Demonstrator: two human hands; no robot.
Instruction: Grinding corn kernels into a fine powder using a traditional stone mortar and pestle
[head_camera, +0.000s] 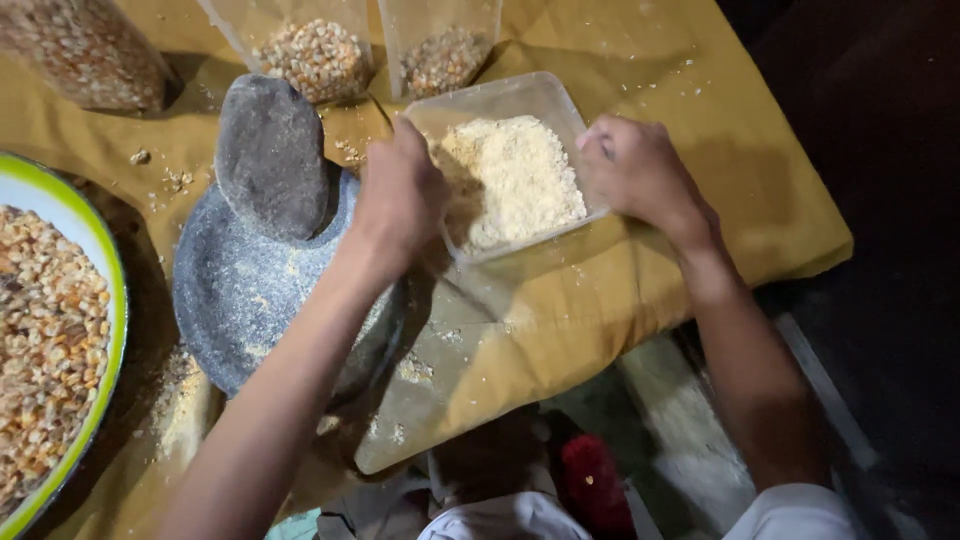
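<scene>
A clear square plastic container (545, 95) holding pale ground meal (510, 180) sits on a mustard-yellow cloth (740, 130). My left hand (400, 195) grips the container's near-left edge, fingers curled over the rim. My right hand (635, 170) is closed on its right edge. Just left of my left hand lies a round grey grinding stone (245, 295) dusted with meal, with a dark oval hand stone (272, 155) resting on its far side.
A white bowl with a green rim (100, 250) full of dried corn kernels is at the left. Two clear tubs of kernels (318, 55) (445, 55) stand at the back, and a jar of kernels (85, 50) at the far left. Spilled meal lies by the stone.
</scene>
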